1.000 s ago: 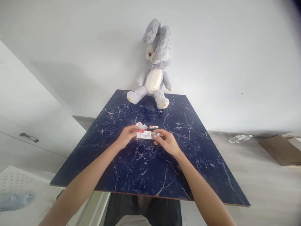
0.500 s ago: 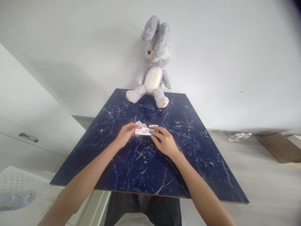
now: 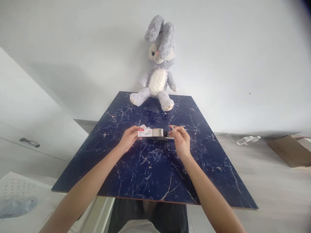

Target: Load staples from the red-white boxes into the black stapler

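Observation:
My left hand (image 3: 130, 139) grips the left end of a small white and red staple box (image 3: 144, 132). The box lies on its side, its right end open and showing a pale inside. Just to its right, my right hand (image 3: 180, 137) is closed in a pinch on a small greyish piece, apparently a strip of staples (image 3: 171, 128), mostly hidden by the fingers. Below and behind the box is a black stapler (image 3: 161, 139) with a silver metal rail, partly covered. Behind the box, near my left fingers, a white packet or card (image 3: 143, 127) pokes out.
A grey plush rabbit (image 3: 157, 81) sits at the far edge of the dark blue marbled table (image 3: 150, 174), against the wall. On the floor to the right are a clear plastic bottle (image 3: 248, 140) and a cardboard box (image 3: 289, 150). A white surface (image 3: 19, 184) stands low left.
My right hand has drawn away from the box to the right, with a small piece in its fingertips. The box's open end and the stapler now show. My left hand barely moved.

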